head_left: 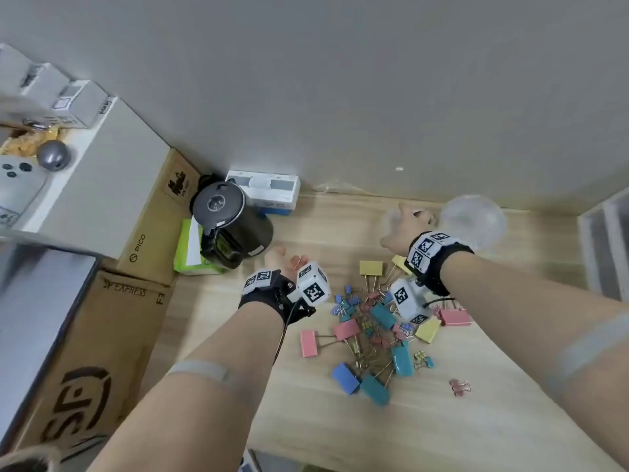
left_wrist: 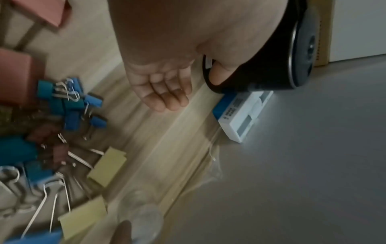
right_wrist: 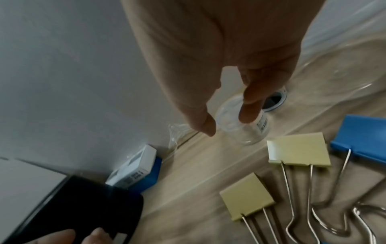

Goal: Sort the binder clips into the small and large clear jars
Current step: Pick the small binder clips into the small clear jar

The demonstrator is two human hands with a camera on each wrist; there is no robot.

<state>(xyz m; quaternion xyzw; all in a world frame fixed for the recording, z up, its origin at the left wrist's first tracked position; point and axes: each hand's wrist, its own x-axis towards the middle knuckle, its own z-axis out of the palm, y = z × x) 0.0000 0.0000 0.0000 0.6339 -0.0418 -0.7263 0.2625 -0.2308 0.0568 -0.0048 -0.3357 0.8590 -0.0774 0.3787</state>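
A pile of binder clips (head_left: 374,328) in pink, blue, teal and yellow, large and small, lies on the wooden table (head_left: 340,420). The small clear jar (head_left: 389,219) stands near the wall, with the large clear jar (head_left: 473,221) to its right. My right hand (head_left: 408,223) hovers at the small jar (right_wrist: 242,128). Thumb and forefinger of this hand (right_wrist: 227,122) are spread to either side of the jar's mouth and grip nothing. Two large yellow clips (right_wrist: 300,150) lie just below. My left hand (head_left: 289,262) hangs beside the kettle, fingers (left_wrist: 167,94) relaxed and empty.
A black kettle (head_left: 231,219) stands at the table's back left, with a white and blue box (head_left: 265,192) behind it and a green box (head_left: 190,253) beside it. Cardboard boxes (head_left: 146,229) line the left. A white shelf (head_left: 606,247) stands on the right. One small pink clip (head_left: 459,386) lies apart.
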